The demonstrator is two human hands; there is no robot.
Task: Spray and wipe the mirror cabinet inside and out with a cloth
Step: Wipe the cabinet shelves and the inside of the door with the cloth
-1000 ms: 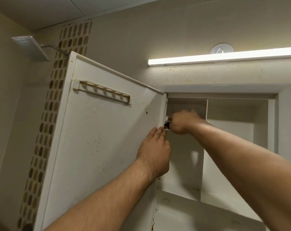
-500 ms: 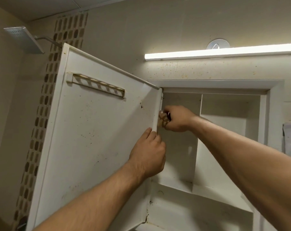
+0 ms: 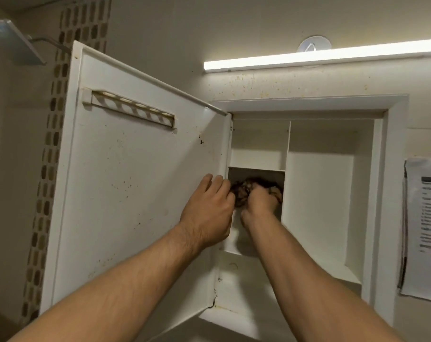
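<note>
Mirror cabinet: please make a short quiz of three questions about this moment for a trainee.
1. True or false: the cabinet door is closed.
2. Which hand grips the dark cloth? A: left hand; B: right hand; C: neither.
3. Fill in: the left hand touches the ___.
Key: 1 false; 2 B; 3 door.

- left hand (image 3: 209,208): shown raised, back toward the viewer, fingers laid nearly straight on the cabinet door (image 3: 135,181).
- right hand (image 3: 257,204): shown clenched round a dark cloth (image 3: 244,190), just beside the left hand.
- left forearm (image 3: 135,280) and right forearm (image 3: 295,267): shown bare, raised, converging.
</note>
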